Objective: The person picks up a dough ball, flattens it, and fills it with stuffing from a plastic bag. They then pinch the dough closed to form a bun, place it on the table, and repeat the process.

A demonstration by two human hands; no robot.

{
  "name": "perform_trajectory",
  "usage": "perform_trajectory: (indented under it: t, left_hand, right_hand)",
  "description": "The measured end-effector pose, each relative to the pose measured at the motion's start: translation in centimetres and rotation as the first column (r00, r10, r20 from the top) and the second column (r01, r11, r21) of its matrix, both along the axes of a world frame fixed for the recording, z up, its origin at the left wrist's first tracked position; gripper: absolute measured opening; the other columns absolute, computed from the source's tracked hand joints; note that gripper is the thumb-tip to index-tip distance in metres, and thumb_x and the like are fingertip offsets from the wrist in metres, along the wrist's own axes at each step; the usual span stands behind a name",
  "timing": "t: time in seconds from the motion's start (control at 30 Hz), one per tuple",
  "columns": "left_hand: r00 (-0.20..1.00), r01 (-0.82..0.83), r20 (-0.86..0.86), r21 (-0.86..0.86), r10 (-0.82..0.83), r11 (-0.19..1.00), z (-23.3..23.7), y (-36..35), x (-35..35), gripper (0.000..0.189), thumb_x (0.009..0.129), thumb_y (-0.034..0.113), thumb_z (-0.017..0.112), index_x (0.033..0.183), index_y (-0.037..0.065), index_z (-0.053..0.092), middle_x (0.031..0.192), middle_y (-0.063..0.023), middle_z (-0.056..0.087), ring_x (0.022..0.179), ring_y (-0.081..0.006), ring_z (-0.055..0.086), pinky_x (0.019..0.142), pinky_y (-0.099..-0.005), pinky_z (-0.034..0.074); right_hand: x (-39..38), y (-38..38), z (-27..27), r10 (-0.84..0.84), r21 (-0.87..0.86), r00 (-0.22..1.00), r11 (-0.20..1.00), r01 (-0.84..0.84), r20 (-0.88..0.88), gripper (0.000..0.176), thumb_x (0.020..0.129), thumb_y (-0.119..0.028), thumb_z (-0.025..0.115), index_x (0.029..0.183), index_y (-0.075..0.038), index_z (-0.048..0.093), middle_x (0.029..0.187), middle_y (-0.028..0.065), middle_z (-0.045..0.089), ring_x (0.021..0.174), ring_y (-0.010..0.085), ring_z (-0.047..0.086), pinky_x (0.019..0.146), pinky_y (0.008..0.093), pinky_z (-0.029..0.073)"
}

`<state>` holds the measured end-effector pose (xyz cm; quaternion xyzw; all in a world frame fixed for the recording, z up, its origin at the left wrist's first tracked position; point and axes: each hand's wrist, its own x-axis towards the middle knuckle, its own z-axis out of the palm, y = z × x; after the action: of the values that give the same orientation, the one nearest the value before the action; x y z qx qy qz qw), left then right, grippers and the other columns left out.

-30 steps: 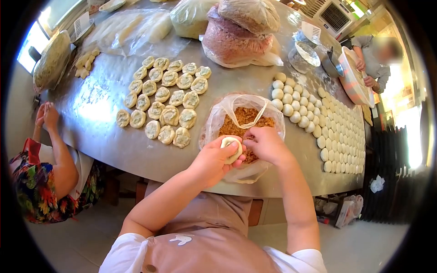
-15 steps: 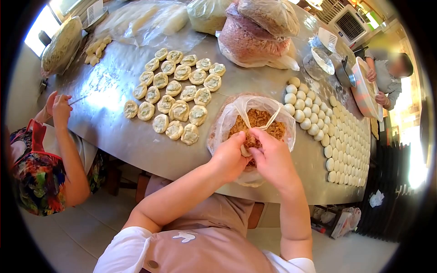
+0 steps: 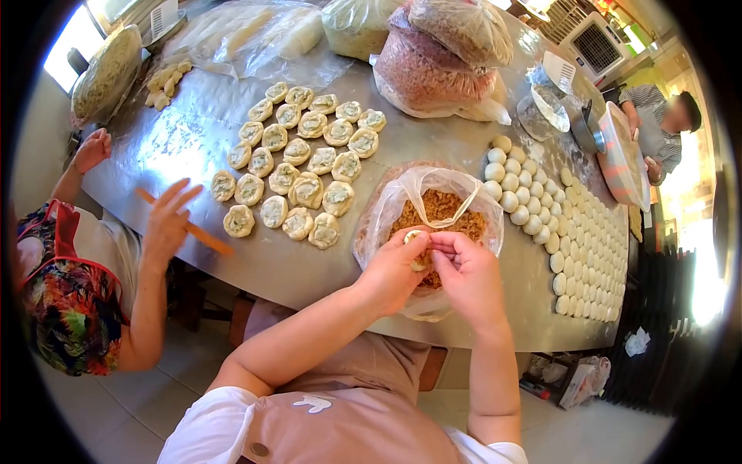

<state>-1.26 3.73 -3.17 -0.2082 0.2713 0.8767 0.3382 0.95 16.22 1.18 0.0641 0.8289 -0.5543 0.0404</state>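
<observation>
Over an open plastic bag [image 3: 488, 203] of reddish-brown crumbly filling [image 3: 437, 207], my two hands meet around one small piece of dough [image 3: 418, 263]. My left hand [image 3: 389, 271] cups the dough, with a little brown filling showing on it. The thumb and fingers of my right hand [image 3: 470, 277] pinch its right edge. My fingers cover part of the dough.
Rows of dough rounds with pale filling [image 3: 306, 189] lie left of the bag. Smooth white dough balls [image 3: 591, 243] fill the right side. Bags of filling [image 3: 433, 81] stand behind. A co-worker's hand [image 3: 165, 224] is at the left with a wooden stick [image 3: 197, 233].
The dough in my hands has been raised and turned, so its filling shows. At left, another filled round lies on the table, and the co-worker's hands have moved apart, with a stick now showing.
</observation>
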Motion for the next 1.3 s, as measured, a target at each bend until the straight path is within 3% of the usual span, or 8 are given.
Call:
perform_trajectory:
  t: [0.23,0.33,0.5,0.6,0.7,0.9,1.2,1.3]
  left_hand:
    - [1.0,0.0,-0.025,0.049,0.002,0.999,0.2,-0.4,0.0,0.025,0.103,0.018,0.043,0.123,0.004,0.049,0.119,-0.0094,0.056,0.109,-0.0212,0.056,0.094,-0.0366,0.048]
    - [0.999,0.045,-0.021,0.168,-0.042,0.985,0.5,-1.4,-0.3,0.029,0.103,0.019,0.044,0.127,0.004,0.048,0.122,-0.0079,0.056,0.11,-0.0195,0.056,0.091,-0.0356,0.05]
    - [0.986,0.143,0.063,0.169,-0.155,0.975,3.4,-1.8,-0.1,0.028,0.103,0.018,0.044,0.128,0.008,0.049,0.117,-0.0047,0.058,0.099,-0.0135,0.059,0.084,-0.0278,0.05]
    - [0.966,0.245,-0.237,0.731,-0.1,0.637,-1.6,-1.4,0.3,0.026,0.102,0.015,0.044,0.127,0.011,0.049,0.108,-0.0025,0.058,0.085,-0.0089,0.059,0.075,-0.0209,0.049]
    - [0.976,0.208,-0.129,0.299,-0.176,0.931,1.0,-2.0,0.8,0.027,0.101,0.011,0.044,0.128,0.012,0.048,0.101,-0.0011,0.058,0.077,-0.0059,0.055,0.068,-0.017,0.047]
    - [0.96,0.254,-0.105,-0.053,-0.258,0.966,2.4,-0.9,0.9,0.031,0.102,0.016,0.039,0.133,0.013,0.043,0.116,-0.0048,0.057,0.102,-0.0148,0.058,0.084,-0.0289,0.05]
    - [0.971,0.205,-0.194,0.388,-0.138,0.898,3.0,-1.7,-0.2,0.043,0.105,0.031,0.028,0.142,0.011,0.035,0.144,-0.0064,0.04,0.134,-0.0214,0.038,0.111,-0.0404,0.032]
    - [0.991,0.133,-0.02,0.267,-0.133,0.955,4.0,-1.5,0.3,0.037,0.105,0.022,0.032,0.138,0.01,0.041,0.137,-0.0069,0.047,0.128,-0.0201,0.046,0.107,-0.0377,0.039]
  right_hand:
    - [0.3,0.1,-0.4,-0.146,-0.022,0.988,0.989,0.145,-0.046,0.021,0.088,-0.005,0.067,0.108,-0.001,0.064,0.097,0.0086,0.07,0.086,0.0161,0.067,0.078,0.0278,0.054]
    - [0.7,1.3,-0.1,0.012,0.26,0.974,0.965,0.048,-0.226,0.032,0.084,-0.013,0.073,0.113,-0.003,0.063,0.108,0.0108,0.067,0.099,0.0211,0.065,0.089,0.0335,0.052]
    - [1.0,0.5,-1.9,0.312,0.511,0.862,0.857,-0.074,-0.399,0.077,0.081,-0.058,0.064,0.128,0.0,0.05,0.129,0.0167,0.056,0.131,0.0449,0.04,0.106,0.0516,0.035]
    - [0.5,0.2,-2.8,0.308,0.497,0.814,0.867,-0.028,-0.492,0.073,0.084,-0.062,0.057,0.124,-0.001,0.053,0.126,0.0153,0.059,0.13,0.043,0.044,0.107,0.0516,0.034]
    - [0.4,-0.9,-2.2,0.301,0.519,0.794,0.854,0.022,-0.529,0.066,0.088,-0.061,0.051,0.114,-0.001,0.057,0.115,0.014,0.065,0.126,0.0426,0.048,0.105,0.0517,0.034]
    - [0.0,-1.5,-3.6,0.089,0.223,0.808,0.973,0.054,-0.582,0.051,0.1,-0.049,0.042,0.102,-0.001,0.061,0.102,0.0129,0.069,0.127,0.0407,0.05,0.106,0.0515,0.033]
    - [0.8,-2.0,-2.7,-0.213,-0.364,0.897,0.929,0.063,-0.387,0.084,0.098,-0.065,0.014,0.135,0.002,0.049,0.143,0.0152,0.048,0.146,0.0298,0.018,0.115,0.0427,0.022]
    - [0.8,-1.1,-2.9,0.049,0.152,0.86,0.988,0.034,-0.508,0.06,0.101,-0.047,0.031,0.132,0.001,0.049,0.138,0.0159,0.052,0.144,0.0373,0.024,0.115,0.0474,0.018]
